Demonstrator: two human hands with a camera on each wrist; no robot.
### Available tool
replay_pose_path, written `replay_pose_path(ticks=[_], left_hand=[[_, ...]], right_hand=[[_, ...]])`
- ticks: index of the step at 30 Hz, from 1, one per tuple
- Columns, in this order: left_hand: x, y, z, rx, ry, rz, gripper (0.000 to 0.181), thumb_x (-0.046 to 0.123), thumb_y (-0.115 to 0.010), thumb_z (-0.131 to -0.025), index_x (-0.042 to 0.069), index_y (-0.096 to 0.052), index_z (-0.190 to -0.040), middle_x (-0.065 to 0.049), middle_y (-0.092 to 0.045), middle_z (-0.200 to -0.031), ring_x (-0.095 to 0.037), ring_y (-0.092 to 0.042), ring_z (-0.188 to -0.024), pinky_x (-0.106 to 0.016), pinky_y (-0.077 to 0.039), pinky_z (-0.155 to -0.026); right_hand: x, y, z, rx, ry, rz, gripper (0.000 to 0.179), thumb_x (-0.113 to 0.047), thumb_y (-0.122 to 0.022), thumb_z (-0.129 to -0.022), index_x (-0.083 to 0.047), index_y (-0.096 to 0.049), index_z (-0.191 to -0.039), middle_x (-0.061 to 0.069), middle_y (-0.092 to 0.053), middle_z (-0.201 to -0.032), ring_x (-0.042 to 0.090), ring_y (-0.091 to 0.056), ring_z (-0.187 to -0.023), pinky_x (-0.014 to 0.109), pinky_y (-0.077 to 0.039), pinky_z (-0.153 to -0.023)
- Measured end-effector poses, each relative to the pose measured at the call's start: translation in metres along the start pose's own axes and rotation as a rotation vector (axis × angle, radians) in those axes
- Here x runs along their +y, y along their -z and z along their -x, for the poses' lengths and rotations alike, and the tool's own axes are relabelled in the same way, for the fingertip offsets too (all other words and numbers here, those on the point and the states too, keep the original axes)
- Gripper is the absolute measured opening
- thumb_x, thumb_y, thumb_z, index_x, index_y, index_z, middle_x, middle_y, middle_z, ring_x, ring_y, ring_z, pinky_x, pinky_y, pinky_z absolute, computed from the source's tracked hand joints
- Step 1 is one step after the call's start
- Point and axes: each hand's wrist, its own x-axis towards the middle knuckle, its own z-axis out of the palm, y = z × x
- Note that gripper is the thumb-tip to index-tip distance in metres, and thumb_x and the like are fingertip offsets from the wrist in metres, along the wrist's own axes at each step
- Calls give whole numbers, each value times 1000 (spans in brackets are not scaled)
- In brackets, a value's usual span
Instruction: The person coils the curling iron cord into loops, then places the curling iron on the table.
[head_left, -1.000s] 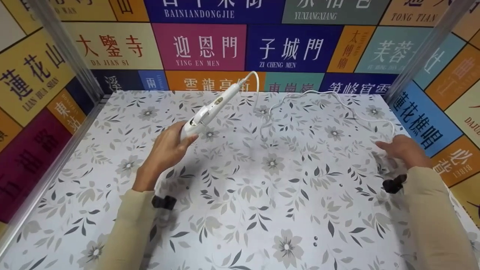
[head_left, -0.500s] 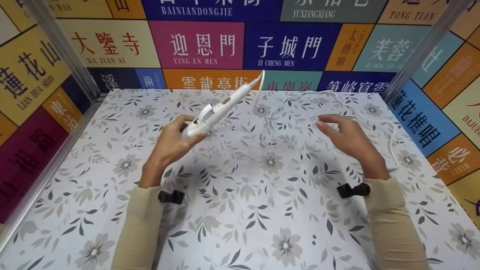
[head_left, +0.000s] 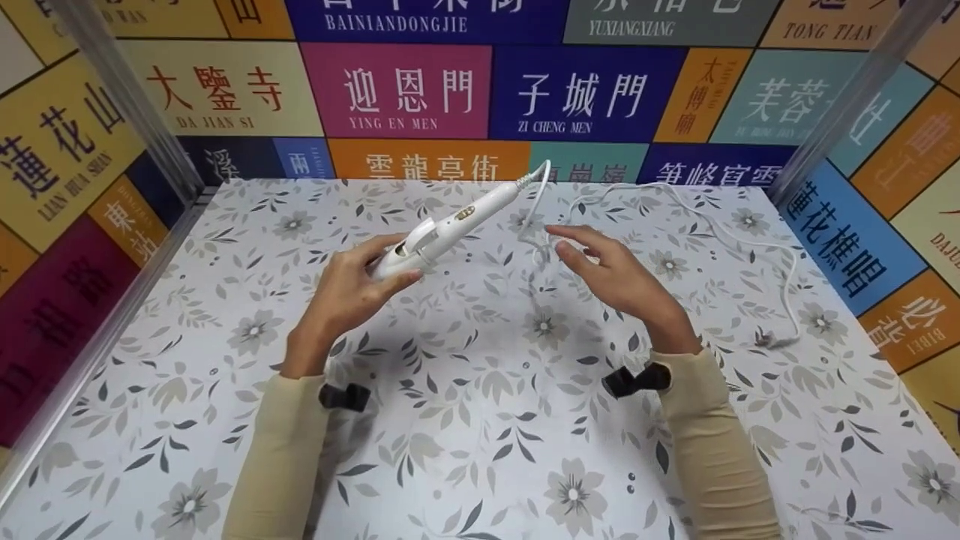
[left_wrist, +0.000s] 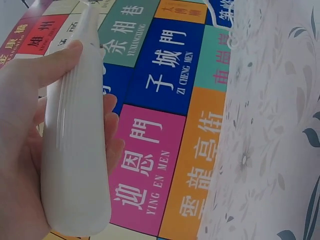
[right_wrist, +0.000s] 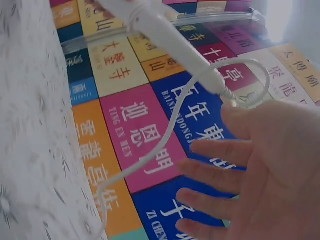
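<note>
My left hand grips a white curling iron by its thick rounded end, raised at a slant over the table. A lever and a gold-coloured switch show on its side. In the left wrist view the thumb lies along the smooth white body, with fingertips showing beyond its far side. White cord loops out of the iron's upper end and down to the table. My right hand is nearby to the right, fingers extended and holding nothing. In the right wrist view its spread fingers are close to the cord's base.
The cord runs along the back of the table to the right, ending at a plug. A floral cloth covers the table. Printed panels stand behind and at both sides, with clear posts at the corners.
My right hand has left the plug at the right, fingers opening, and come left toward the iron. My left hand has moved slightly right with the curling iron, tilting it lower.
</note>
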Motion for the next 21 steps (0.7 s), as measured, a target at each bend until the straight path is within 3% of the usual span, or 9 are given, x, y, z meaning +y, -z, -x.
replay_pose_path(ticks=[5, 11, 13, 15, 18, 21], left_hand=[[-1, 1, 1, -23, 16, -14, 54, 41, -77, -87, 22, -63, -136, -10, -69, -127, -27, -66, -99, -41, -52, -81], [-3, -1, 3, -39, -20, 23, 53, 39, -77, -88, 20, -64, -135, -10, -69, -127, -26, -67, -100, -41, -53, -84], [-4, -1, 4, -60, -21, 39, 52, 37, -77, -87, 19, -65, -134, -10, -71, -124, -25, -66, -97, -39, -52, -82], [-5, -2, 4, -96, -12, 51, 52, 38, -78, -86, 19, -66, -133, -9, -71, -121, -24, -65, -94, -37, -49, -80], [-3, -2, 3, -147, 4, 76, 54, 40, -81, -83, 19, -67, -132, -7, -71, -121, -22, -63, -92, -35, -47, -79], [-1, 0, 3, -191, 9, 108, 55, 40, -83, -81, 20, -68, -130, -6, -71, -122, -21, -62, -91, -34, -48, -78]], right_hand=[[-1, -9, -13, -18, 64, -128, 45, -30, -45, -107, -17, -46, -150, 6, -41, -158, 25, -32, -150, 53, -27, -120], [14, -21, -22, -144, 49, -294, 46, -25, -48, -107, -7, -45, -150, 12, -51, -150, 28, -46, -142, 51, -34, -118], [18, -24, -23, -183, 65, -316, 42, -24, -49, -106, -4, -53, -143, 12, -64, -135, 25, -56, -131, 48, -40, -114], [21, -25, -24, -196, 84, -308, 35, -23, -52, -105, -1, -63, -130, 7, -73, -109, 19, -66, -110, 39, -49, -102], [23, -23, -23, -195, 88, -265, 27, -20, -57, -103, 2, -72, -107, -2, -65, -75, 12, -62, -74, 27, -50, -73], [24, -20, -22, -190, 22, -236, 27, -24, -62, -100, 1, -73, -98, -6, -58, -65, 9, -50, -57, 25, -42, -57]])
